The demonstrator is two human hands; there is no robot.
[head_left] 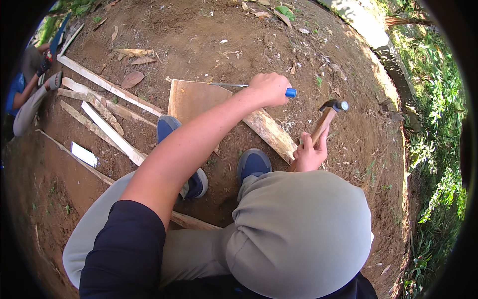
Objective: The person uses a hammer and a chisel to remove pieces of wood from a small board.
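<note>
My left arm reaches across to the right, and my left hand (269, 89) is closed around a tool with a blue handle (291, 92) and a slim metal shaft (234, 84). The shaft points left, its far end over the edge of a flat brown board (191, 98); contact cannot be made out. Whether it is a chisel or a screwdriver does not show. Beyond my right knee, my right hand (309, 155) grips a hammer (324, 123) by its wooden handle, head up. A rough wooden pole (270, 132) runs from the board toward this hand.
My blue shoes (254, 164) rest on bare soil (209, 40) near the board. Several wooden strips (107, 127) lie at left. A co-worker (31, 89) sits at the far left with a blue-bladed saw (59, 35). A pale ledge (361, 22) and green plants (438, 114) border the right.
</note>
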